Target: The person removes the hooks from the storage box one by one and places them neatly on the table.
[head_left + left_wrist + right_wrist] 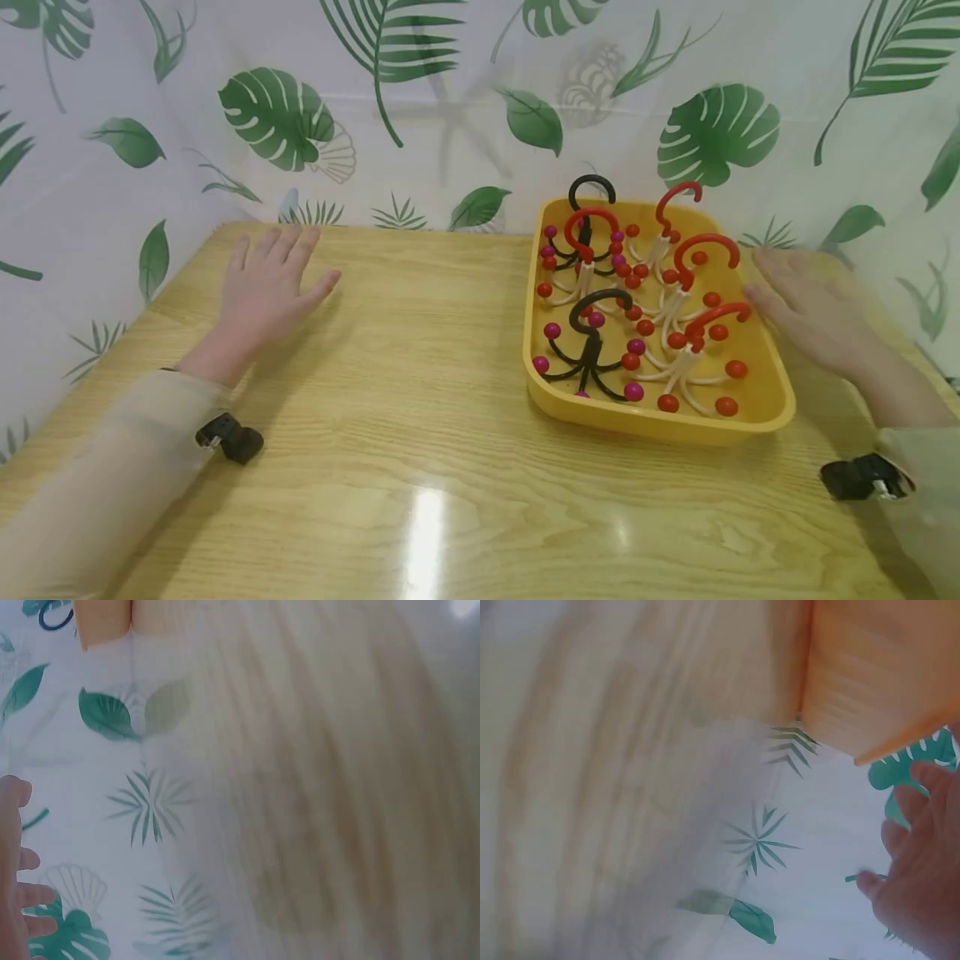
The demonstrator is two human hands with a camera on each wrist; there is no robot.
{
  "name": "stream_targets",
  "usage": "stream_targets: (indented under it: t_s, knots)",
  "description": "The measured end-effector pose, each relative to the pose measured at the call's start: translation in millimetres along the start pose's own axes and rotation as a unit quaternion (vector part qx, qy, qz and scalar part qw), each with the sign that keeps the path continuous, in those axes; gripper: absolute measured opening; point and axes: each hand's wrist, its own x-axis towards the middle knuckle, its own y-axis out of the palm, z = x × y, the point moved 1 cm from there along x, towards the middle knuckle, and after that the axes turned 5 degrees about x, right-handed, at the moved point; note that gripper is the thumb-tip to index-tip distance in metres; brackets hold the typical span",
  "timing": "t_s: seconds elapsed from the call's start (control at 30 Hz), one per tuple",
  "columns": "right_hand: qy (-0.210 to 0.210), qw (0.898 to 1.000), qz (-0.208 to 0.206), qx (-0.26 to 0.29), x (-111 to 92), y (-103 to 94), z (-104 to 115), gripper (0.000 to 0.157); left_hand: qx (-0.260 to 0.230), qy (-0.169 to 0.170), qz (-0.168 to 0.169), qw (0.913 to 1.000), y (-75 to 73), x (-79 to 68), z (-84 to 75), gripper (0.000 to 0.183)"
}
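Observation:
In the head view a yellow tray (pixel 645 423) on the right of the table holds several hook-topped racks with curved arms ending in balls. Some, like the near black rack (pixel 591 354), have black hooks and magenta balls. Others, like the near white rack (pixel 686 362), have red hooks and red balls. My left hand (pixel 268 287) is spread over the table's left side, holding nothing. Beside the tray's right wall is my right hand (pixel 813 312), fingers extended and holding nothing; whether it touches the wall I cannot tell. Only fingers of the left hand (pixel 16 877) show in its wrist view.
The wooden table (pixel 390 375) runs back to a white cloth (pixel 465 158) printed with green leaves. A small black wrist camera (pixel 231 437) sits on the left sleeve, and another wrist camera (pixel 862 477) on the right sleeve.

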Motion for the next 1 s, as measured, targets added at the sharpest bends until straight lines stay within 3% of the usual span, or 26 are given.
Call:
stream_targets:
  t_s: [0.2, 0.3, 0.43, 0.63, 0.8, 1.0]
  knots:
    - [-0.004, 0.998, 0.047, 0.038, -12.0, 3.3, 8.5, 0.062, -0.044, 0.054, -0.023, 0.9973, -2.2, -0.6, -34.4, 0.070]
    - [-0.003, 0.997, 0.064, 0.042, -15.5, 5.8, 11.3, 0.064, -0.096, 0.098, -0.043, 0.9896, -7.9, -1.2, -61.1, 0.063]
    - [0.014, 0.995, 0.084, 0.050, -16.7, 8.9, 14.9, 0.069, -0.180, 0.154, -0.049, 0.9702, -19.2, -2.5, -101.6, 0.057]
    - [0.029, 0.992, 0.094, 0.079, -18.4, 9.7, 19.4, 0.072, -0.289, 0.209, -0.017, 0.9341, -34.6, -3.9, -154.3, 0.055]
    - [0.032, 0.992, 0.093, 0.084, -19.5, 10.7, 20.1, 0.071, -0.335, 0.240, -0.007, 0.9110, -38.6, -2.6, -185.3, 0.053]
    - [0.028, 0.992, 0.087, 0.088, -21.2, 11.5, 19.4, 0.070, -0.378, 0.266, -0.011, 0.8866, -37.4, 0.7, -210.9, 0.051]
